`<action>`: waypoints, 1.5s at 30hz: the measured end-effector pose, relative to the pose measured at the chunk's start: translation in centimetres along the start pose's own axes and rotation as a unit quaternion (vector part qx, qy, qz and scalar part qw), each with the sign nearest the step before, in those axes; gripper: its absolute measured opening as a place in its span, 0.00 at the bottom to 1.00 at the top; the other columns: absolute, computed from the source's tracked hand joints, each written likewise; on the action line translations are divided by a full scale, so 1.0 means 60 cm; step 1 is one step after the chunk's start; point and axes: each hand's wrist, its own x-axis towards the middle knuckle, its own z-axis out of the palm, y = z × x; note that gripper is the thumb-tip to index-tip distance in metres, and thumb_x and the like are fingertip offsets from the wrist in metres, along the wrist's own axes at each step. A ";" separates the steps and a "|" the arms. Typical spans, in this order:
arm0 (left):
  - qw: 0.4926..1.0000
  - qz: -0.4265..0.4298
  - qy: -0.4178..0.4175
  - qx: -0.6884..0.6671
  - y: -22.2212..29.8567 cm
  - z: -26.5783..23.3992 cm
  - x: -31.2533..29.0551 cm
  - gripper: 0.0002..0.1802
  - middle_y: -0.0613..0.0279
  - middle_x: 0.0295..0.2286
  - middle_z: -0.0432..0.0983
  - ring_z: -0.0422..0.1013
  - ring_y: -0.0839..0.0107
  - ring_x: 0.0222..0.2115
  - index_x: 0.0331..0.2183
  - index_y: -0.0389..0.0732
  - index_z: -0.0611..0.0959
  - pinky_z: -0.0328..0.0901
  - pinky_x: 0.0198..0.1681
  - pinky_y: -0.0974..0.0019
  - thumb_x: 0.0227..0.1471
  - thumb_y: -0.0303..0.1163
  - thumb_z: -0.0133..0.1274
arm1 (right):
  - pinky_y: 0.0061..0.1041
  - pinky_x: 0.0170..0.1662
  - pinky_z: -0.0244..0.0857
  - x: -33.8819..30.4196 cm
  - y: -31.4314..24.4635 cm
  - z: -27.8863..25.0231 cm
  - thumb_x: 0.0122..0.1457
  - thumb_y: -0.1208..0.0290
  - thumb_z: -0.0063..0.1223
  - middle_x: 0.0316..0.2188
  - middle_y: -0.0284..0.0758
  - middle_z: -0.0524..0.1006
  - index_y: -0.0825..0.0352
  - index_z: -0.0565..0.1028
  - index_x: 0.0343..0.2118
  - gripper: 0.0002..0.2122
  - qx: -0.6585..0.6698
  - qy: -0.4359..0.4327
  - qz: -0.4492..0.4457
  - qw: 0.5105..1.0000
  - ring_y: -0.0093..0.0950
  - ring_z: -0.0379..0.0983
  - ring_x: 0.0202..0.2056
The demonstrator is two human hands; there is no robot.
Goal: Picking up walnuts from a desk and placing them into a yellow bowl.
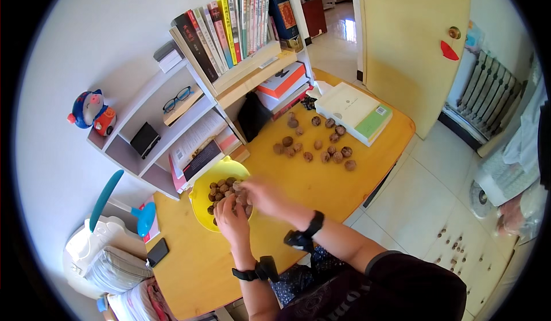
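A yellow bowl (pixel 221 169) on the table holds a heap of brown walnuts (pixel 217 189). My left hand (pixel 232 222) reaches over the bowl's near side, its fingers bent round a walnut among the others. At the bowl's right rim is my right hand (pixel 267 199), smeared by motion, so its grip is unclear. Several loose walnuts (pixel 325 156) lie scattered on the table to the right, beyond my right hand.
A white box (pixel 350 111) with a green end lies at the table's far right. Behind the bowl stands a shelf (pixel 195 71) with books. A phone (pixel 158 252) rests by the left table edge near a blue lamp (pixel 146 219). Small brown things (pixel 456 246) dot the floor.
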 end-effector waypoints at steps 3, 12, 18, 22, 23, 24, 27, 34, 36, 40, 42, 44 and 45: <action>0.984 -0.045 -0.053 -0.164 0.054 0.031 0.022 0.09 0.54 0.27 0.75 0.70 0.58 0.28 0.32 0.35 0.79 0.65 0.32 0.61 0.43 0.23 0.52 | 0.34 0.36 0.65 -0.009 0.057 -0.095 0.45 0.83 0.48 0.33 0.43 0.72 0.64 0.72 0.40 0.17 -0.076 -0.027 0.238 0.968 0.41 0.70 0.35; 0.932 -0.054 -0.292 -0.207 0.129 0.272 0.004 0.16 0.50 0.27 0.77 0.74 0.57 0.29 0.40 0.37 0.77 0.67 0.31 0.62 0.46 0.29 0.51 | 0.38 0.36 0.66 -0.042 0.173 -0.164 0.46 0.81 0.45 0.32 0.48 0.72 0.68 0.73 0.35 0.11 -0.222 -0.054 0.215 0.949 0.44 0.71 0.34; 0.909 -0.053 -0.319 -0.264 0.115 0.292 -0.008 0.16 0.48 0.28 0.77 0.74 0.55 0.31 0.40 0.39 0.77 0.67 0.32 0.60 0.46 0.32 0.51 | 0.37 0.34 0.67 -0.066 0.189 -0.135 0.48 0.76 0.47 0.29 0.45 0.75 0.66 0.73 0.33 0.08 -0.152 -0.080 0.228 0.958 0.44 0.72 0.32; 0.930 -0.072 -0.223 -0.282 0.159 0.182 0.028 0.14 0.52 0.26 0.77 0.75 0.62 0.28 0.38 0.37 0.77 0.67 0.30 0.65 0.44 0.25 0.52 | 0.34 0.37 0.67 -0.013 0.089 -0.189 0.49 0.76 0.49 0.36 0.43 0.73 0.65 0.73 0.38 0.11 -0.058 -0.059 0.185 0.979 0.42 0.72 0.34; 0.933 -0.069 -0.190 -0.299 0.161 0.156 0.040 0.14 0.53 0.25 0.77 0.74 0.63 0.27 0.37 0.36 0.77 0.67 0.30 0.65 0.44 0.22 0.52 | 0.34 0.37 0.67 0.000 0.071 -0.186 0.49 0.76 0.49 0.36 0.43 0.73 0.65 0.73 0.38 0.11 -0.059 -0.054 0.186 0.979 0.42 0.72 0.34; 0.934 -0.070 -0.157 -0.313 0.155 0.129 0.051 0.13 0.54 0.25 0.76 0.74 0.65 0.25 0.36 0.35 0.77 0.67 0.29 0.66 0.43 0.19 0.51 | 0.33 0.38 0.67 0.013 0.057 -0.173 0.49 0.77 0.49 0.35 0.42 0.73 0.66 0.73 0.38 0.12 -0.026 -0.046 0.145 0.988 0.41 0.72 0.35; 0.965 -0.060 -0.108 -0.233 0.104 0.062 0.061 0.11 0.53 0.25 0.75 0.72 0.60 0.24 0.33 0.34 0.77 0.66 0.29 0.63 0.42 0.19 0.50 | 0.32 0.38 0.67 0.034 0.026 -0.111 0.49 0.77 0.50 0.34 0.40 0.73 0.66 0.73 0.39 0.12 0.040 -0.061 0.073 0.995 0.40 0.72 0.35; 0.975 -0.114 -0.167 -0.095 -0.043 -0.005 -0.014 0.11 0.50 0.24 0.75 0.71 0.54 0.26 0.32 0.35 0.79 0.65 0.29 0.59 0.41 0.24 0.50 | 0.34 0.34 0.65 0.019 -0.037 0.024 0.46 0.77 0.50 0.26 0.40 0.74 0.68 0.72 0.30 0.07 -0.022 -0.209 0.023 0.977 0.38 0.72 0.33; 0.976 -0.084 -0.195 -0.034 -0.055 -0.020 -0.030 0.12 0.51 0.27 0.76 0.70 0.53 0.30 0.34 0.37 0.79 0.63 0.35 0.55 0.42 0.27 0.51 | 0.34 0.33 0.63 0.006 -0.034 0.051 0.44 0.76 0.51 0.23 0.39 0.73 0.67 0.71 0.28 0.06 -0.061 -0.193 -0.008 0.979 0.37 0.71 0.31; 0.956 -0.132 -0.261 0.030 -0.056 -0.021 -0.030 0.13 0.57 0.33 0.76 0.69 0.55 0.36 0.36 0.39 0.79 0.59 0.43 0.57 0.45 0.30 0.50 | 0.36 0.29 0.62 -0.006 -0.032 0.064 0.41 0.73 0.54 0.19 0.38 0.73 0.66 0.70 0.21 0.06 -0.114 -0.159 -0.054 0.979 0.38 0.71 0.25; 0.964 -0.112 -0.241 0.018 -0.050 -0.016 -0.029 0.13 0.57 0.33 0.76 0.69 0.56 0.37 0.36 0.39 0.79 0.59 0.43 0.57 0.45 0.30 0.50 | 0.37 0.27 0.63 -0.005 -0.031 0.054 0.39 0.72 0.56 0.18 0.41 0.73 0.68 0.70 0.19 0.07 -0.114 -0.146 -0.053 0.981 0.40 0.71 0.24; 0.976 -0.081 -0.203 0.016 -0.061 -0.014 -0.038 0.13 0.57 0.34 0.76 0.69 0.57 0.38 0.36 0.39 0.79 0.58 0.44 0.57 0.46 0.31 0.49 | 0.36 0.28 0.62 -0.005 -0.033 0.059 0.40 0.73 0.54 0.19 0.40 0.72 0.68 0.71 0.21 0.06 -0.114 -0.138 -0.051 0.983 0.39 0.71 0.25; 0.979 -0.071 -0.192 0.023 -0.069 -0.011 -0.043 0.13 0.57 0.34 0.76 0.69 0.58 0.38 0.36 0.39 0.79 0.58 0.44 0.57 0.46 0.31 0.49 | 0.35 0.29 0.62 -0.005 -0.034 0.061 0.42 0.73 0.53 0.19 0.40 0.72 0.68 0.71 0.24 0.06 -0.120 -0.127 -0.055 0.983 0.38 0.70 0.26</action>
